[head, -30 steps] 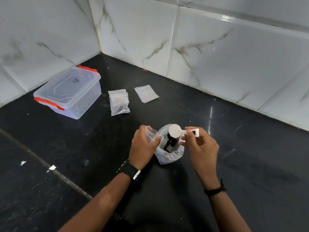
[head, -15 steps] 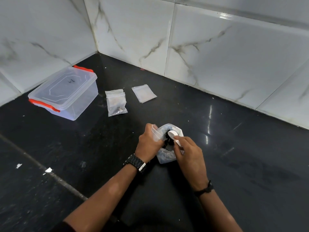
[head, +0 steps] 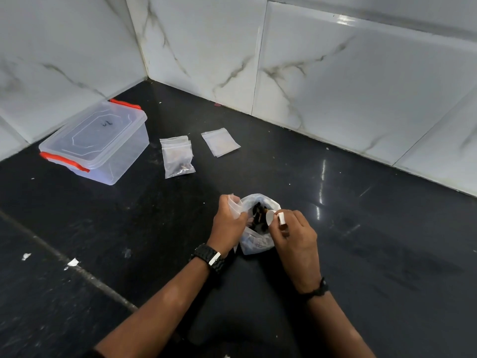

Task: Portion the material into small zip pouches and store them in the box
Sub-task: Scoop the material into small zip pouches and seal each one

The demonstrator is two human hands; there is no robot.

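Note:
A clear plastic bag (head: 256,244) holding dark material (head: 259,214) stands open on the black counter. My left hand (head: 228,224) pinches a small empty zip pouch (head: 235,205) just left of the bag's mouth. My right hand (head: 294,237) grips the handle of a white scoop (head: 273,217), whose bowl is dipped into the bag's mouth. A filled zip pouch (head: 178,156) lies farther back, and a stack of empty pouches (head: 220,142) to its right. The clear storage box (head: 96,142) with red latches sits closed at the back left.
White marble-look tiled walls (head: 335,73) meet in a corner behind the counter. A seam line (head: 77,270) with white specks crosses the counter at front left. Open black counter (head: 387,241) spreads to the right of my hands.
The scoop went from above the bag's mouth down into the bag, and its handle end now shows above my right hand. My left hand kept holding the small pouch.

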